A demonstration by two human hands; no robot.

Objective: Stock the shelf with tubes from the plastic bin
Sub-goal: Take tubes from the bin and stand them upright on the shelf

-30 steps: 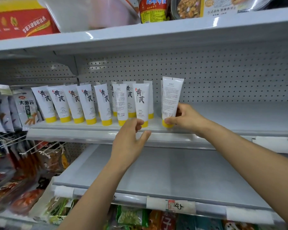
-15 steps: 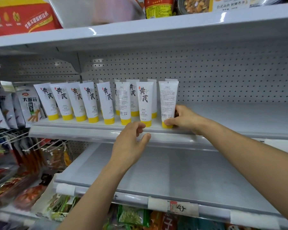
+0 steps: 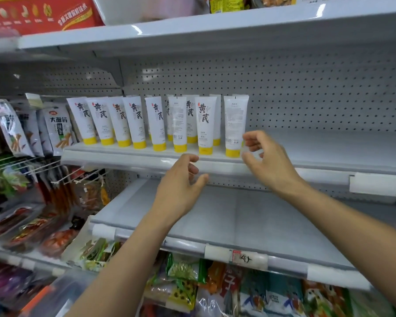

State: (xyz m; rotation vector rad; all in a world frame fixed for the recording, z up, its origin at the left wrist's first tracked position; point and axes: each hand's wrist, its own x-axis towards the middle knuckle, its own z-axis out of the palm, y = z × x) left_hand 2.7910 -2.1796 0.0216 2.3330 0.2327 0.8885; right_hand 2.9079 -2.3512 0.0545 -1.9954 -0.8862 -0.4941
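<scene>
Several white tubes with yellow caps [image 3: 136, 123] stand cap-down in a row on the grey shelf [image 3: 318, 154]. The rightmost tube [image 3: 234, 124] stands upright with its back label facing me. My right hand [image 3: 266, 161] hovers just right of it, fingers loosely curled, holding nothing and not touching it. My left hand [image 3: 181, 181] is raised below the shelf's front edge, under the tube with black characters [image 3: 204, 126], fingers relaxed and empty. The plastic bin is out of view.
The shelf stretches bare to the right of the tubes. A lower grey shelf [image 3: 238, 216] lies beneath my arms. Snack packets [image 3: 57, 131] hang on hooks at the left. More packets [image 3: 249, 291] fill the bottom shelf. A red box [image 3: 39, 14] sits on the top shelf.
My right hand has let go of the rightmost tube and drawn back a little to the right. The tube now stands alone. My left hand has barely moved.
</scene>
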